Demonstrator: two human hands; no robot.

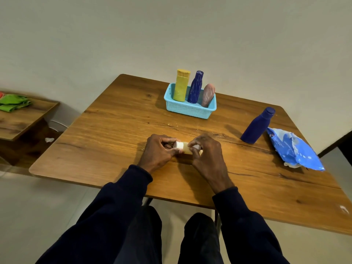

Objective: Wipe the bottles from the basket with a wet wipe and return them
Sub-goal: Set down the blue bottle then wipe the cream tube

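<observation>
A small pale yellow bottle (185,147) with a white cap lies sideways between my hands at the table's middle. My left hand (159,152) grips its capped end. My right hand (206,152) pinches a white wet wipe (196,147) against the bottle's body. A light blue basket (187,109) stands at the back with a yellow bottle (181,85), a dark blue bottle (196,86) and a pink bottle (208,95) in it. Another dark blue bottle (257,125) stands upright on the table to the right.
A blue wet wipe pack (294,149) lies by the table's right edge. The wooden table (114,130) has its near edge just in front of my knees. A lower side table (17,119) with green cloth (13,102) stands to the left.
</observation>
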